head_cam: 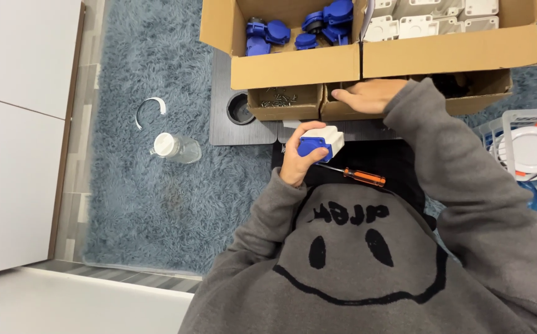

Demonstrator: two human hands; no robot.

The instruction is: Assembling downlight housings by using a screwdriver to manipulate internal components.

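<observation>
The work went on over a shaggy blue-grey rug (144, 192), with pale floor and a white cabinet front along the left. A dark flat board (222, 111) lay on the rug under a row of cardboard boxes. The left hand (297, 162) was wrapped around a socket housing (321, 141), a boxy white plastic shell with a blue insert, held just near the small boxes. The right hand (362, 96) lay flat, fingers extended, reaching into a small brown box (342, 111) whose contents it hid. Beside it a second small box (281, 102) held loose screws. Farther off, a large carton (293, 68) held blue round inserts (324, 25) and another held white housings (429, 18), cut off by the frame. An orange-handled screwdriver (358, 175) lay on black cloth near the left hand. A clear plastic bottle (177, 148) lay left on the rug.
</observation>
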